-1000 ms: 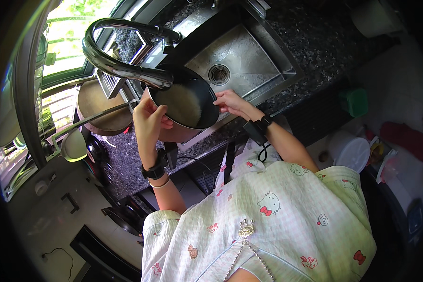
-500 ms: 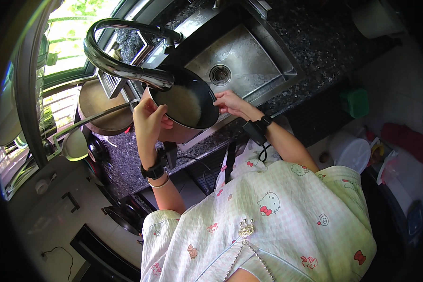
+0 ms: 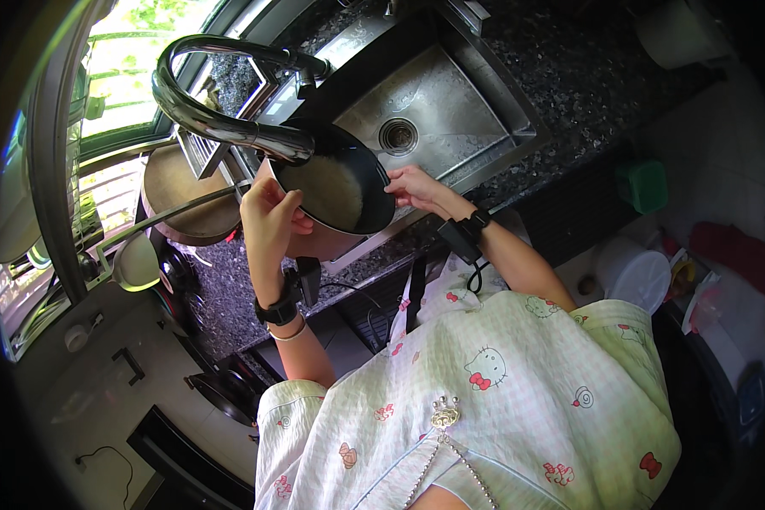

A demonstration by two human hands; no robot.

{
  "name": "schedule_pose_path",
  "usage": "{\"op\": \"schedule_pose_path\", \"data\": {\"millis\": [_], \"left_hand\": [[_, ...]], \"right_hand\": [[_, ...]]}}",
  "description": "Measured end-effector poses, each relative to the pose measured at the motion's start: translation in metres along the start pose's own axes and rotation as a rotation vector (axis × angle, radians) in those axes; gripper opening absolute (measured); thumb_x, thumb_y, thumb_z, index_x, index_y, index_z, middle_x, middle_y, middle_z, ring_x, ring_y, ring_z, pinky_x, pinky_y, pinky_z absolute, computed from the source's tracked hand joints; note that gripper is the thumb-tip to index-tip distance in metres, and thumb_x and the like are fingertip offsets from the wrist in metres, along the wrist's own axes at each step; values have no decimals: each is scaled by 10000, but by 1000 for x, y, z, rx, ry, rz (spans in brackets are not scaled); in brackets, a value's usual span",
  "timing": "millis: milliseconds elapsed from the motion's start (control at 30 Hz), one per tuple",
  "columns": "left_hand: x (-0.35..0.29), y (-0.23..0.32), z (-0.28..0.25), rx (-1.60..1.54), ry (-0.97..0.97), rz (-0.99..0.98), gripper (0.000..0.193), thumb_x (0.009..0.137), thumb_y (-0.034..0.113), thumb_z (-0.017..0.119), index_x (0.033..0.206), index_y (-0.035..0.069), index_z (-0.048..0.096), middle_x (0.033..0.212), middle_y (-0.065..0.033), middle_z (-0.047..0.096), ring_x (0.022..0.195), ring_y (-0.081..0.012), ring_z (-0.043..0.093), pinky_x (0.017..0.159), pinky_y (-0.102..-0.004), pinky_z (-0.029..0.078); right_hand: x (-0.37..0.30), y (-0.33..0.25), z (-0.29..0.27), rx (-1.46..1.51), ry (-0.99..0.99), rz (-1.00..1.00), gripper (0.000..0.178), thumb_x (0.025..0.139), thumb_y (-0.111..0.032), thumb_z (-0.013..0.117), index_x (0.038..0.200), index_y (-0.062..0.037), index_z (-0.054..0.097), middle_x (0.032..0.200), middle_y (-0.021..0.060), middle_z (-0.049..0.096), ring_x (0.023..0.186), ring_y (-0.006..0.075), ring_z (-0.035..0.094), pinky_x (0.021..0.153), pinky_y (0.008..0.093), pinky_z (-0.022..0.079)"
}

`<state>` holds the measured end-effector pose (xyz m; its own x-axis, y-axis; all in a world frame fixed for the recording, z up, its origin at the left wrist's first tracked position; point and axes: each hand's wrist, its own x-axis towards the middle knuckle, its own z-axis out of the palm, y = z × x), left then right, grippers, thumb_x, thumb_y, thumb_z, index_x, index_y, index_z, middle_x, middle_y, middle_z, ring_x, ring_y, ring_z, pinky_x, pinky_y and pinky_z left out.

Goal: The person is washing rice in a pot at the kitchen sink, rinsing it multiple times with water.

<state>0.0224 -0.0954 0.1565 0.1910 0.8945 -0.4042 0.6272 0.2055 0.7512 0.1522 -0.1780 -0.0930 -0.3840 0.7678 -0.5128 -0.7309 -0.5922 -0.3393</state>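
- While the dark-lined pot [image 3: 374, 174] is under the faucet [image 3: 221, 127], left hand [image 3: 270, 212] grasps its left rim.
- Right hand [image 3: 421, 187] pinches its right rim.
- Pale contents [image 3: 327, 191] inside pot.
- Sink drain [image 3: 398, 136] just beyond.

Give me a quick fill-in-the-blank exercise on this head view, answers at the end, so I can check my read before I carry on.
1. The dark-lined pot is held by exactly ____ hands.
2. Of the left hand and the right hand, the ____ one is nearer the sink drain.
3. The pale bracelet is worn on the ____ wrist.
4. In the picture, the tip of the curved faucet overlaps the ____, not the drain.

Missing words: two; right; left; pot.
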Motion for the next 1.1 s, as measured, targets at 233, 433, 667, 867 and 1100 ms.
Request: {"op": "schedule_pose_path", "data": {"millis": [233, 433, 667, 867, 1100], "left_hand": [[2, 0, 0, 55, -13, -11, 213, 791, 19, 580, 659, 35, 412, 533, -47, 512, 423, -120, 554, 358, -223, 466], [0, 1, 0, 75, -18, -7, 200, 792, 19, 574, 663, 25, 421, 533, -52, 512, 424, -124, 555, 359, -225, 468], [-1, 5, 1, 45, 8, 13, 181, 751, -20, 554, 611, -37, 441, 508, -104, 535, 415, -152, 567, 345, -239, 459], [-3, 10, 0, 47, 16, -5, 169, 749, -18, 552, 618, -38, 448, 512, -101, 534, 413, -151, 565, 348, -239, 460], [-1, 6, -3, 55, 13, -11, 180, 750, -12, 561, 616, -32, 443, 519, -101, 537, 420, -154, 569, 348, -242, 464]], "right_hand": [[3, 7, 2, 32, 22, -4, 116, 759, 50, 503, 794, -46, 559, 703, 25, 537, 539, 110, 488, 401, 215, 309], [7, 11, -1, 50, 5, -7, 107, 747, 55, 503, 758, -45, 540, 686, 34, 529, 532, 120, 497, 398, 220, 317], [4, 8, 4, 63, 16, -2, 105, 743, 59, 503, 765, -35, 543, 691, 40, 534, 535, 127, 503, 395, 223, 314], [3, 8, 6, 35, -28, 11, 98, 744, 62, 505, 764, -27, 541, 692, 46, 538, 538, 133, 508, 399, 228, 320], [6, 14, 6, 43, -28, 32, 147, 771, 31, 514, 893, -8, 586, 751, 40, 584, 535, 96, 489, 400, 200, 308]]}}
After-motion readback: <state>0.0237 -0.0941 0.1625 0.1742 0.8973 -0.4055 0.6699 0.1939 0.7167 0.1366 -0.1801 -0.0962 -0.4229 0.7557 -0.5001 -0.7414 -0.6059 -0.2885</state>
